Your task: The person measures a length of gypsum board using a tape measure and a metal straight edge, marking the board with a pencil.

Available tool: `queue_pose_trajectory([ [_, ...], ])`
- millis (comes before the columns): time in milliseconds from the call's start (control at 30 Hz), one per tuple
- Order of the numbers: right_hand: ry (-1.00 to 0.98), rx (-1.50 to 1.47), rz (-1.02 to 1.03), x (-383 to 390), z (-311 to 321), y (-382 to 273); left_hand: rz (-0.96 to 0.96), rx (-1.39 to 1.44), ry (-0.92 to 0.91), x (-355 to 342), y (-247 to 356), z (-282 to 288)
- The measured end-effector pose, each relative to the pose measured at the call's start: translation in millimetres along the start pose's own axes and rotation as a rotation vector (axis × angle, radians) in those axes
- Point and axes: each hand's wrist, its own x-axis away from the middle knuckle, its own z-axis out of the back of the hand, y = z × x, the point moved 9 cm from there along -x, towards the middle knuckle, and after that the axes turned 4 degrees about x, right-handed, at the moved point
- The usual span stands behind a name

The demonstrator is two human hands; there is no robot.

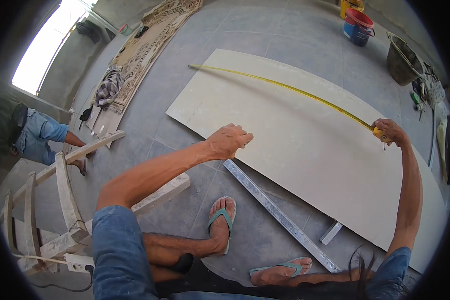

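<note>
A large pale grey board (pixel 285 150) lies in front of me, raised a little on metal channels. My right hand (pixel 395 132) is closed round a yellow tape measure (pixel 380 134) at the board's far right. Its yellow blade (pixel 290 89) stretches along the board's far side to the far left corner, where the end reaches just past the edge. Over the board's near left edge hangs my left hand (pixel 228 140), fingers curled; whatever is in them, if anything, is hidden. One metal channel (pixel 280 215) sticks out towards my feet, and a shorter channel (pixel 331 233) shows farther right.
A wooden ladder (pixel 69 200) and a white power strip (pixel 80 263) are at my left. Beyond stands another person (pixel 45 131) in blue shorts. A patterned rug (pixel 150 45) lies far left. A red-rimmed bucket (pixel 358 27) and a black bucket (pixel 403 61) stand far right.
</note>
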Motion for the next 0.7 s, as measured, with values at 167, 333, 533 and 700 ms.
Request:
queue_pose_trajectory([
  [167,0.130,0.022,0.007,-27.3,39.9,41.2,0.121,-0.120,-0.183,99.0,-25.7,23.7],
  [333,0.234,0.007,0.056,-45.1,66.9,83.3,0.294,-0.103,-0.304,145.6,-21.0,33.1],
  [533,0.297,0.036,0.119,-46.4,70.3,88.9,0.472,0.151,-0.163,141.0,-20.0,25.2],
  [700,0.422,0.200,0.262,-37.4,68.9,82.6,0.488,0.228,-0.210,128.4,-17.1,3.0],
])
